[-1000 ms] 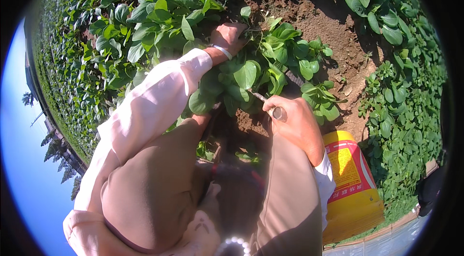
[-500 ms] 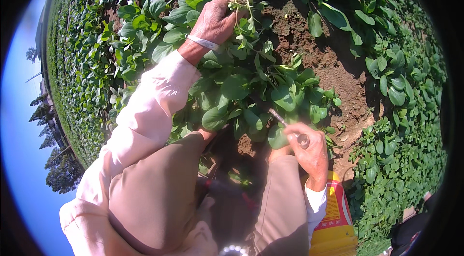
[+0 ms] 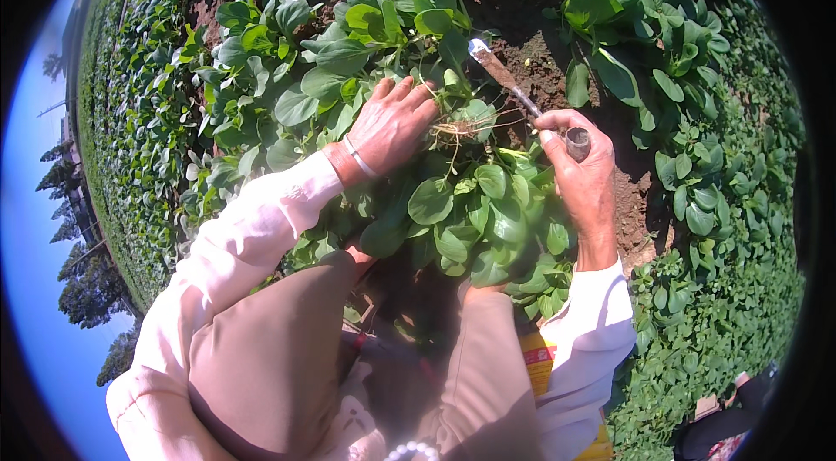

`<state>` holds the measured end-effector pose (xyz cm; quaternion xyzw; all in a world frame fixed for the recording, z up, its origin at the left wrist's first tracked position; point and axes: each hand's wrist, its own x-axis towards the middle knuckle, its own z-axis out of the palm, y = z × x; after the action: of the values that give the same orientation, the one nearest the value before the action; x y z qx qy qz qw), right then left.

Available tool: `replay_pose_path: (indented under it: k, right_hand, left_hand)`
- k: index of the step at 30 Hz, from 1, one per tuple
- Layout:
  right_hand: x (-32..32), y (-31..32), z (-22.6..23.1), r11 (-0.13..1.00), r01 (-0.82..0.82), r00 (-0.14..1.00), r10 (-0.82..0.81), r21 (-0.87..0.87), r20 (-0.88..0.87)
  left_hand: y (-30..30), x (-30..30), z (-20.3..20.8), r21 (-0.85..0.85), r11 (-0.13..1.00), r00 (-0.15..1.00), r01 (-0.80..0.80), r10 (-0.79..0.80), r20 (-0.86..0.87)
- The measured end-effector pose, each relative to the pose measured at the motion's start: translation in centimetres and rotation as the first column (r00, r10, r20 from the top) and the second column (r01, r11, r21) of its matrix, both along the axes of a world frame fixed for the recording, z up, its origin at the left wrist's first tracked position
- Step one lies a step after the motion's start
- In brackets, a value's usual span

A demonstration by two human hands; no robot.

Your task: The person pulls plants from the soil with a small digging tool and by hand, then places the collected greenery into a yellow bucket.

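My left hand (image 3: 390, 132) lies over the broad green leaves of a leafy vegetable plant (image 3: 340, 56), its fingers apart and its thumb hidden. Pale, stringy roots (image 3: 461, 128) of an uprooted plant rest on the leaves just right of it; I see no grip on them. My right hand (image 3: 582, 169) is closed around a narrow hand trowel (image 3: 498, 71). The trowel's light tip points up and left, above the leaves beside the bare soil, and its round hollow handle end shows at the fist. Below both hands, a leafy clump (image 3: 475, 213) spreads in front of my knees.
Brown soil (image 3: 631, 174) runs between the rows on the right. Dense low greenery (image 3: 723, 313) covers the far right. A yellow and red bag or container (image 3: 538, 361) is partly hidden by my right sleeve. Part of another person (image 3: 727, 426) shows at the lower right.
My left hand has come down and no longer holds the rooted plant up; the roots now lie among the leaves. My right hand has moved up and right with the trowel.
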<state>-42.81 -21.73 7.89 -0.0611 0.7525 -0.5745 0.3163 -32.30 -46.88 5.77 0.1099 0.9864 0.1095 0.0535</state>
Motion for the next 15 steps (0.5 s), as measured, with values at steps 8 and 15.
replay_pose_path:
  k: [8, 15]
  right_hand:
    - [4.7, -5.1, -4.6, 0.996, -0.093, 0.993, 0.094, 0.013, -0.069]
    - [5.5, -6.4, -2.5, 0.99, -0.125, 0.99, 0.129, 0.07, -0.054]
  left_hand:
    - [-2.9, -4.1, 0.8, 0.366, 0.871, 0.945, -0.327, 0.299, 0.132]
    - [-5.5, -10.1, -4.3, -0.122, 0.992, 0.992, -0.046, 0.059, 0.108]
